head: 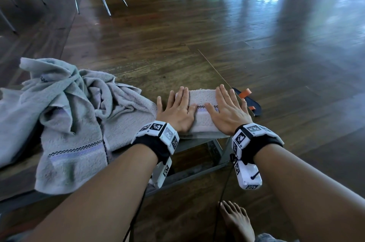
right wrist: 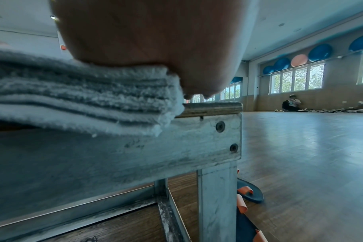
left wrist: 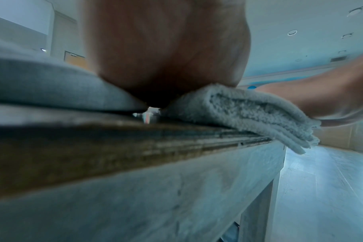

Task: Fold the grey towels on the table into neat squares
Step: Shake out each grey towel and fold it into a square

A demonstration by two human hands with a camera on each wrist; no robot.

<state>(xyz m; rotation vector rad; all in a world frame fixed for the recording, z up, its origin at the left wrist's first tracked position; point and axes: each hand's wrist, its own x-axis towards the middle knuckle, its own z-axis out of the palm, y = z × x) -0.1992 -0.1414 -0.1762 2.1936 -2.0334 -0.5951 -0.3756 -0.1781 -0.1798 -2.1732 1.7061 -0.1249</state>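
No words, brand names, numbers or signs can be read in any of the views. The only printed marks are black-and-white square code patterns on the white wrist bands (head: pixel 158 129) worn above both hands; they are pixel patterns, not letters or digits. The folded towel (head: pixel 203 101) carries a woven black-and-white checkered stripe, and the crumpled towel (head: pixel 75 152) beside it on the table shows the same stripe, with no lettering or label visible on either. The wrist views are too blurred to show any writing.
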